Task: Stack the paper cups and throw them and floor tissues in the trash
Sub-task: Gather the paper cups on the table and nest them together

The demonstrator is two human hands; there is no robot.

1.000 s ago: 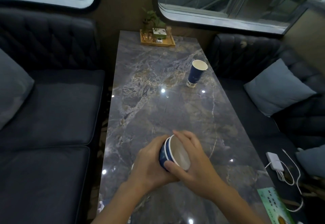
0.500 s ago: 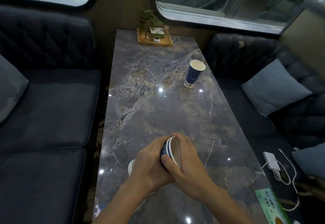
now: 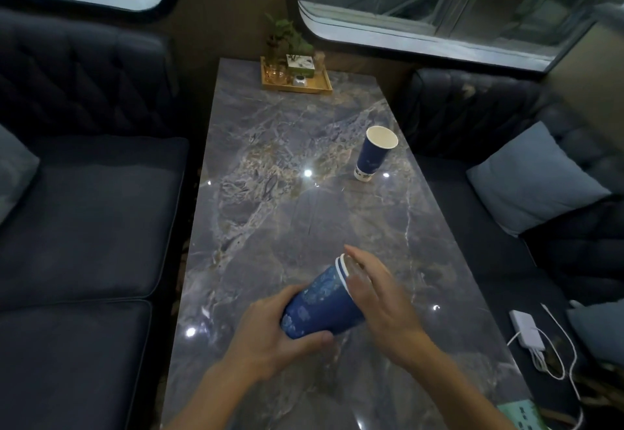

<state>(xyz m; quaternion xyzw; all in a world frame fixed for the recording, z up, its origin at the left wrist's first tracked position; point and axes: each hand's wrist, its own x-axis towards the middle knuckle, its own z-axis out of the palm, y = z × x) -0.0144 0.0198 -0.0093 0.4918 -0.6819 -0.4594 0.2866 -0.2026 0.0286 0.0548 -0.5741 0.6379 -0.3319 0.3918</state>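
Note:
A nested stack of blue paper cups (image 3: 320,301) lies tilted above the near part of the marble table (image 3: 270,166), rims pointing up and right. My left hand (image 3: 277,331) grips the stack around its base. My right hand (image 3: 374,291) presses flat against the rims with fingers extended. Another blue paper cup (image 3: 373,154) stands upright and alone near the table's right edge, farther away. No tissues or trash bin show in view.
A wooden tray (image 3: 297,86) with a small plant and jars sits at the table's far end. Dark sofas flank both sides, with a light blue cushion (image 3: 533,179) on the right. A white charger and cable (image 3: 530,331) lie on the right seat.
The cup stack has tilted so its blue side shows, with rims turned away. My right hand has opened flat against the rims. The camera view shifted slightly.

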